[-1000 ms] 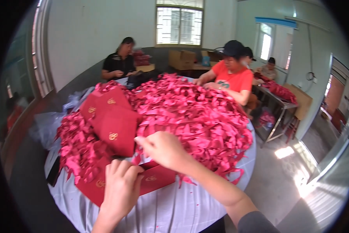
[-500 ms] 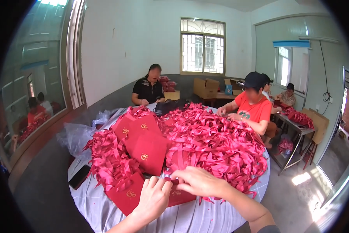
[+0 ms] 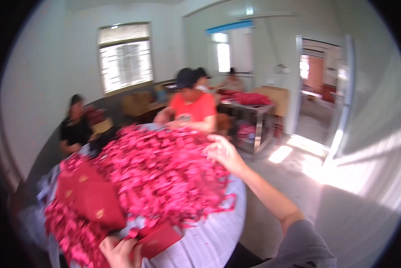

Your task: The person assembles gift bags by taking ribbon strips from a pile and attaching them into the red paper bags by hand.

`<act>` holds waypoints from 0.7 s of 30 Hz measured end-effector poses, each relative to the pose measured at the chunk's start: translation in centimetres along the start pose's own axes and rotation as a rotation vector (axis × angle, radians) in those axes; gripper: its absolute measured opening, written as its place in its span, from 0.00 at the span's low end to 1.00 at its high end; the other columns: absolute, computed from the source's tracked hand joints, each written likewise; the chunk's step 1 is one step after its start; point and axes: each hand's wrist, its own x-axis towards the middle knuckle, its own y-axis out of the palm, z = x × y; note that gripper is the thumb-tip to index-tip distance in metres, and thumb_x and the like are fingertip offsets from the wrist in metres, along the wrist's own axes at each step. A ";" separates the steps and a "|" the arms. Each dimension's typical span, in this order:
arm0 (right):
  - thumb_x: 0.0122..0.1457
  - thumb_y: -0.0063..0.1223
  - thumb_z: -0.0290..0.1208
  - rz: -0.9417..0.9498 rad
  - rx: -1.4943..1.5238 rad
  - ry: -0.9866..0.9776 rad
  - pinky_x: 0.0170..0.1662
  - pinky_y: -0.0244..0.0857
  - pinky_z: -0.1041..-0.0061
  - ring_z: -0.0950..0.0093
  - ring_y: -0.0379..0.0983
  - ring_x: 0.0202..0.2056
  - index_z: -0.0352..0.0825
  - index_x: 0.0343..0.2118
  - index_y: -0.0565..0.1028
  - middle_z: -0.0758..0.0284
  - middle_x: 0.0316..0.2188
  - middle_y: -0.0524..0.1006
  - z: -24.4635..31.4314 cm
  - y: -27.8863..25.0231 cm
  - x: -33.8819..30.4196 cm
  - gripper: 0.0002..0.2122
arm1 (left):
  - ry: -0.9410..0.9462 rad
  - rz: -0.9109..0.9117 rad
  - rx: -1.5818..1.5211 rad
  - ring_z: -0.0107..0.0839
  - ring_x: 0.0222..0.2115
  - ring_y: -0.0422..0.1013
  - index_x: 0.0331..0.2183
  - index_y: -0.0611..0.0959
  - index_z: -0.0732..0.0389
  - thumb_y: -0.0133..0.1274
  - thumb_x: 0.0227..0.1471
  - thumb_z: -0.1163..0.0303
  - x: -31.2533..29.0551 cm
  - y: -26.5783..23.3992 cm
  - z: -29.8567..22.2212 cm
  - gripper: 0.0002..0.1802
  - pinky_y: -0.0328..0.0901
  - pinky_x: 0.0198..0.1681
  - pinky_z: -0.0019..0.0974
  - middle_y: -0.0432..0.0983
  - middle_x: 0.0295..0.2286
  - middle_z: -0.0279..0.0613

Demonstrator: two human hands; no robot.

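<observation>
At the table's near edge, my left hand (image 3: pixel 119 252) has its fingers closed at the side of a flat red gift bag (image 3: pixel 162 241) with a gold emblem. Some red ribbon (image 3: pixel 133 232) lies just beyond these fingers. My right hand (image 3: pixel 223 154) is stretched out over the right side of a large heap of red ribbon loops (image 3: pixel 164 165). Its fingers are apart with nothing seen in them, though slightly smeared. More red bags with gold emblems (image 3: pixel 93 198) lie stacked on the heap at the left.
A pale cloth (image 3: pixel 209 239) covers the round table. Across it sit a person in a red shirt (image 3: pixel 194 107) and a person in black (image 3: pixel 73 127). Behind, a side table (image 3: pixel 258 107) bears more red goods. An open doorway (image 3: pixel 319 94) is at the right.
The view has swung to the right. My right hand has left the near bag and reached out to the ribbon heap's right side, fingers spread; my left hand stays at the bag.
</observation>
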 end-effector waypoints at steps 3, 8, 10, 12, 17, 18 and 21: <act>0.53 0.49 0.24 -0.619 0.086 0.175 0.27 0.68 0.79 0.74 0.73 0.27 0.27 0.54 0.59 0.58 0.37 0.76 -1.5 -15.5 -0.3 0.25 | 0.067 0.003 -0.090 0.40 0.35 0.66 0.33 0.80 0.60 0.53 0.46 0.77 1.0 0.5 0.5 0.08 0.59 0.41 0.41 0.76 0.30 0.40; 0.50 0.39 0.23 -1.317 -0.030 0.155 0.15 0.57 0.78 0.77 0.62 0.13 0.29 0.24 0.73 0.66 0.15 0.71 4.1 -35.2 -9.5 0.08 | 0.172 0.119 -0.209 0.42 0.34 0.67 0.34 0.80 0.62 0.52 0.47 0.77 1.6 -0.3 1.0 0.08 0.61 0.40 0.42 0.75 0.28 0.44; 0.49 0.39 0.21 -1.347 -0.032 0.169 0.15 0.57 0.78 0.77 0.61 0.12 0.30 0.23 0.71 0.66 0.15 0.70 3.7 -35.0 -9.6 0.06 | 0.122 0.161 -0.239 0.44 0.33 0.68 0.34 0.80 0.63 0.52 0.47 0.78 0.8 -0.2 1.1 0.08 0.62 0.39 0.43 0.75 0.29 0.45; 0.50 0.38 0.19 -1.297 0.004 0.257 0.16 0.57 0.77 0.77 0.62 0.14 0.31 0.25 0.70 0.65 0.18 0.71 2.9 -33.7 -8.9 0.06 | 0.044 0.213 -0.251 0.46 0.32 0.69 0.34 0.79 0.64 0.51 0.48 0.78 0.1 0.5 1.1 0.08 0.63 0.39 0.43 0.76 0.29 0.47; 0.53 0.44 0.17 -0.692 0.023 0.404 0.22 0.63 0.84 0.82 0.68 0.21 0.26 0.48 0.67 0.69 0.26 0.74 1.2 -21.3 -6.5 0.17 | -0.080 0.043 -0.301 0.44 0.24 0.65 0.30 0.78 0.68 0.53 0.39 0.87 0.9 0.9 -0.3 0.11 0.61 0.27 0.40 0.71 0.22 0.48; 0.56 0.46 0.21 -0.487 -0.044 0.403 0.26 0.63 0.86 0.85 0.69 0.25 0.27 0.47 0.69 0.70 0.28 0.75 1.2 -18.7 -6.4 0.15 | -0.084 0.028 -0.287 0.43 0.23 0.64 0.31 0.78 0.68 0.54 0.40 0.86 1.3 0.8 -0.5 0.11 0.61 0.26 0.39 0.71 0.21 0.47; 0.58 0.48 0.25 -0.066 -0.236 0.388 0.30 0.64 0.86 0.85 0.69 0.27 0.31 0.44 0.72 0.71 0.30 0.75 -0.6 -7.4 -4.8 0.11 | -0.248 -0.041 -0.209 0.42 0.23 0.65 0.31 0.78 0.67 0.54 0.40 0.86 0.4 0.5 -1.0 0.11 0.61 0.26 0.39 0.71 0.21 0.46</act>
